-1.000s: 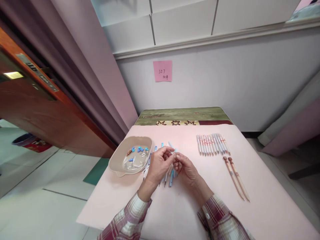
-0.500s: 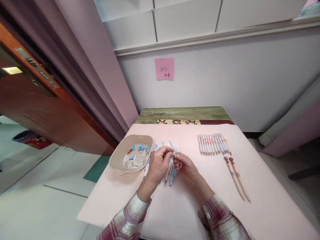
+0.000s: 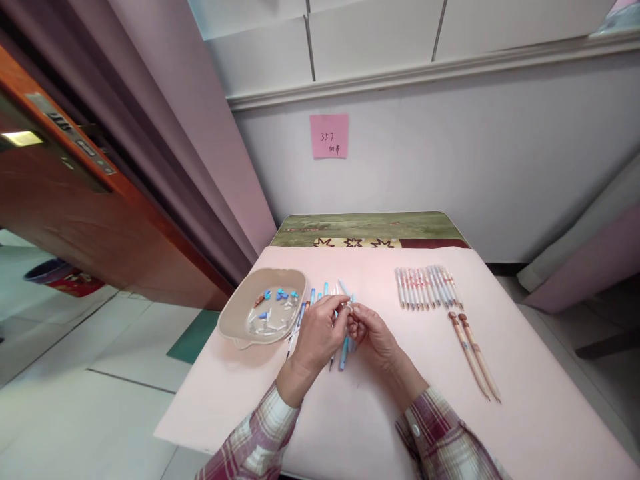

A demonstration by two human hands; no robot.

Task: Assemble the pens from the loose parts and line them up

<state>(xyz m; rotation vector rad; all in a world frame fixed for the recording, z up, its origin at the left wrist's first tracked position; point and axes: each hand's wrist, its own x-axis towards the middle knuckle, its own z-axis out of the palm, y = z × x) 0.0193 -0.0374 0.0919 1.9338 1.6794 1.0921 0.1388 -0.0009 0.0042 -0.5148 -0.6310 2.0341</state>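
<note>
My left hand (image 3: 320,328) and my right hand (image 3: 373,332) meet over the middle of the table, fingertips pinched close together. Between them is a small whitish piece (image 3: 349,306), mostly covered by the fingers, so its kind does not show. Under and around the hands lie loose blue and white pen parts (image 3: 343,355), partly hidden. To the left, a beige basin (image 3: 230,320) holds small blue and brown pieces (image 3: 283,295) and white pieces (image 3: 273,328).
Several pens (image 3: 427,288) lie in a row at the right. In front of them are two brown-topped pens (image 3: 473,357). A pink sheet (image 3: 530,400) covers most of the table; its patterned far end (image 3: 370,227) meets the wall. A wooden door (image 3: 100,220) stands left.
My left fingers have shifted slightly at the small piece, and the left hand has turned a little. My right hand stays almost in place. The pens and basin have not moved.
</note>
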